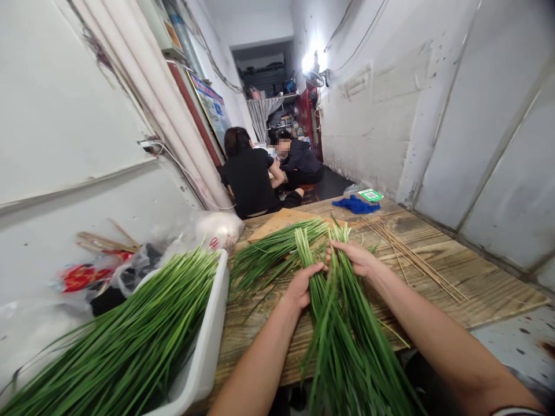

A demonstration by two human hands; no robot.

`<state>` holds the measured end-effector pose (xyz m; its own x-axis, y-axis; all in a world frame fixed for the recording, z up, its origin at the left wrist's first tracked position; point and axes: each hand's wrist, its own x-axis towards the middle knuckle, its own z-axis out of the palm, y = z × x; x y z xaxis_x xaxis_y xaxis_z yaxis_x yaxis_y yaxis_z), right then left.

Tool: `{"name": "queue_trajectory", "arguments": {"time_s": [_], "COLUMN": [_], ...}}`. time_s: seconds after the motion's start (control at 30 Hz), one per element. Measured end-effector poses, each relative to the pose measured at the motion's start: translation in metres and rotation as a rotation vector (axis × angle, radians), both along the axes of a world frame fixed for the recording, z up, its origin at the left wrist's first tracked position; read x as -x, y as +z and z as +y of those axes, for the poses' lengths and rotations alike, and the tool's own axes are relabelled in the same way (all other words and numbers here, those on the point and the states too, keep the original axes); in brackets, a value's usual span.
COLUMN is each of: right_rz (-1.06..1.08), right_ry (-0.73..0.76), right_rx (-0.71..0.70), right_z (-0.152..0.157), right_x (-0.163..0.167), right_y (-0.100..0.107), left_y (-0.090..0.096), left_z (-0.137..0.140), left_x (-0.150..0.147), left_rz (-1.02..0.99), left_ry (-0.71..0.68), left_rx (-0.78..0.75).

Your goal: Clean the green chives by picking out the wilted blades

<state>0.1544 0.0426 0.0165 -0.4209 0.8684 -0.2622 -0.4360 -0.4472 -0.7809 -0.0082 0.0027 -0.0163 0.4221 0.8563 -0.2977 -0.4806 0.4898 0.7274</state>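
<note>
Long green garlic chives (347,323) hang over the table's near edge, split into two bunches side by side with their pale ends pointing away from me. My left hand (303,283) is closed round the left bunch, a little below its cut ends. Around the upper part of the right bunch, my right hand (352,256) is closed, fingers near the pale stems. Just beyond my left hand lies a loose pile of chives (273,248), partly on a wooden board (277,222).
A white plastic bin (219,312) heaped with chives stands at left, beside plastic bags (221,228). Thin wooden sticks (416,260), a blue cloth (356,204) and a QR-code card (371,195) lie on the wooden table (477,271). Two people (251,173) sit beyond it.
</note>
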Motion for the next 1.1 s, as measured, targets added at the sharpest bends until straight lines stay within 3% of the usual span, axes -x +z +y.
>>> {"name": "queue_trajectory", "arguments": {"time_s": [0.1,0.33,0.7,0.83,0.97,1.1], "right_rz": [0.065,0.134,-0.035,-0.108,-0.147,-0.169], "right_ry": [0.049,0.236,0.198,0.159,0.216,0.138], "right_rx": [0.031,-0.056,-0.139,-0.163,-0.244,-0.261], "right_z": [0.003,0.005,0.003,0.001,-0.002,-0.003], "right_x": [-0.004,-0.011,-0.008,-0.004,0.0,0.002], "right_y": [-0.001,-0.001,-0.005,-0.009,-0.012,-0.011], "left_y": [0.003,0.003,0.008,0.007,0.003,0.002], "left_z": [-0.002,-0.003,-0.003,-0.005,-0.006,-0.006], "left_x": [-0.001,0.001,0.002,0.001,0.0,0.001], "left_rz": [-0.035,-0.038,-0.086,-0.09,-0.062,-0.055], "left_ry": [-0.028,-0.056,-0.04,-0.1,-0.214,-0.324], "left_rx": [-0.043,-0.053,-0.056,-0.064,-0.071,-0.038]}}
